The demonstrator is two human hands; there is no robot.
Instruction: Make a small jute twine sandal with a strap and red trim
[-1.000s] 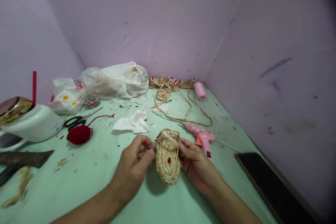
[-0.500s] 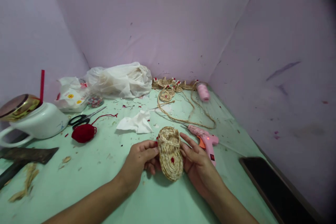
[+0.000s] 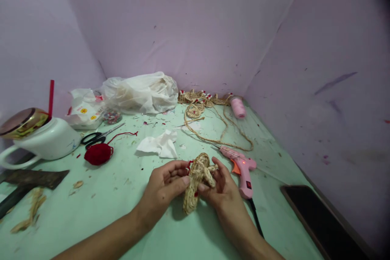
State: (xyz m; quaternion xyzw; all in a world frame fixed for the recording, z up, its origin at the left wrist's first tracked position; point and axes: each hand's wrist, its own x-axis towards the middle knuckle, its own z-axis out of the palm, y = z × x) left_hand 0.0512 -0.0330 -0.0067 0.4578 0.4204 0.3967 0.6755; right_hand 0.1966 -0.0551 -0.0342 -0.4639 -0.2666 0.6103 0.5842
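Between my hands, above the green tabletop, is a small woven straw slipper (image 3: 194, 189) with a strap and red bits on it. It is tilted on its side. My left hand (image 3: 166, 185) pinches its left edge, near a red bit at the top. My right hand (image 3: 224, 189) has its thumb and fingers closed on the strap side. The fingertips behind the slipper are partly hidden. A pink glue gun (image 3: 240, 166) lies just right of my right hand, a small light glowing on it.
A crumpled white tissue (image 3: 160, 144) lies ahead. On the left are a red yarn ball (image 3: 99, 154), scissors (image 3: 100, 135), a white mug (image 3: 50, 140) and a hammer-like tool (image 3: 33, 180). Braided rope (image 3: 195, 128), a pink thread spool (image 3: 238, 108) and a plastic bag (image 3: 146, 91) stand behind. A dark phone-like slab (image 3: 323, 219) lies right.
The slipper has turned from facing me to lying on its side, its strap now pointing right. My right thumb has come onto its front. The view has shifted slightly.
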